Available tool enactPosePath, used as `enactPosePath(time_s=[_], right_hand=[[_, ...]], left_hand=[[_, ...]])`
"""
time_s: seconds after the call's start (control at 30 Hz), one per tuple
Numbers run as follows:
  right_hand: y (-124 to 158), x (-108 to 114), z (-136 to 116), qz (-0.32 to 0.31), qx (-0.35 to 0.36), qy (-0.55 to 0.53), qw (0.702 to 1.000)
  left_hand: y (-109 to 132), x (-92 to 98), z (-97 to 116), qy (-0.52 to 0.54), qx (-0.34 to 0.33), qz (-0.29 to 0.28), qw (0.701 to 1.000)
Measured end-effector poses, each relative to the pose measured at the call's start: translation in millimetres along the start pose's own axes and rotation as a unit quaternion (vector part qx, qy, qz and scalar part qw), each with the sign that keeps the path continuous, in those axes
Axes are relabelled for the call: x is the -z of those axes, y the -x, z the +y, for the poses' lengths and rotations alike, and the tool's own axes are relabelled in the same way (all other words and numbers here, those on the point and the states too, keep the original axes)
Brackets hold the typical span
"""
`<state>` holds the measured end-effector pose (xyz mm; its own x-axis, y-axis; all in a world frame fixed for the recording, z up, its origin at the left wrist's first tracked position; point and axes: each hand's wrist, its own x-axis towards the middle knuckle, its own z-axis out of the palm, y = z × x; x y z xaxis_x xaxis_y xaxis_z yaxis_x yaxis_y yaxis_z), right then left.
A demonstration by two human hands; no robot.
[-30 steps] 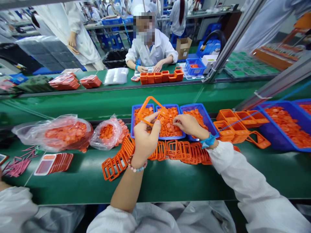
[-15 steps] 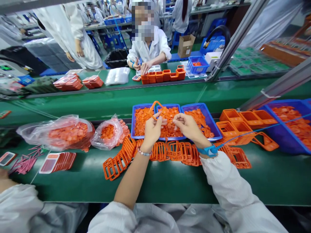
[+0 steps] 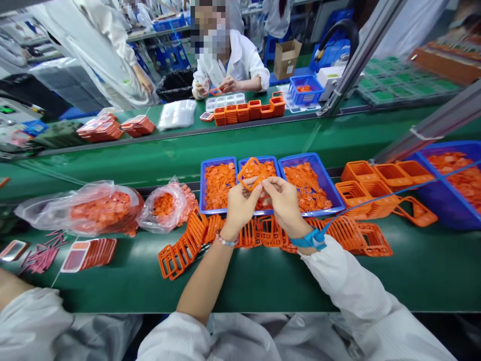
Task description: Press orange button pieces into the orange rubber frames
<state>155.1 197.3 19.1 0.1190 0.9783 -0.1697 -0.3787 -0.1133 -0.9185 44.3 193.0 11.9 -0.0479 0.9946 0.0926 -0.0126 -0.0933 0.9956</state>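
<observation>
Plastic bag (image 3: 162, 205) of orange pieces at far left, on green bench (image 3: 263, 286). Left hand (image 3: 239, 210) and right hand (image 3: 286, 204) both pinch an orange plastic frame (image 3: 244, 168), held above the middle blue tray (image 3: 272, 158). Stacked orange frames (image 3: 366, 193) lie further right.

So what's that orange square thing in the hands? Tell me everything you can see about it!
The orange frame is a thin, open loop with four rounded corners, like a square outline with nothing in the middle. It looks like smooth plastic. It is turned so that one corner points up, like a diamond. The left hand and right hand hold its lower edges with their fingertips, lifting it over the middle blue tray and the orange pieces inside.
</observation>
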Motion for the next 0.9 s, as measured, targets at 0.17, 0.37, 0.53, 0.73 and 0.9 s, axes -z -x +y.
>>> enactPosePath(time_s=[0.17,0.37,0.53,0.73,0.9], right_hand=[[3,1,-2,-0.001,0.021,0.040,0.999],[3,3,-10,-0.053,0.032,0.106,0.992],[2,18,-25,-0.184,0.053,0.204,0.960],[16,40,-33,-0.356,0.133,0.618,0.688],[33,28,-17,-0.336,0.132,0.770,0.526]], left_hand=[[1,2.7,3,-0.017,-0.032,0.018,0.999],[1,8.4,13,-0.040,-0.032,0.028,0.998],[2,9.9,22,-0.025,-0.032,0.058,0.997],[0,14.3,22,0.010,-0.019,0.101,0.995],[2,15.5,27,0.029,-0.024,0.083,0.996]])
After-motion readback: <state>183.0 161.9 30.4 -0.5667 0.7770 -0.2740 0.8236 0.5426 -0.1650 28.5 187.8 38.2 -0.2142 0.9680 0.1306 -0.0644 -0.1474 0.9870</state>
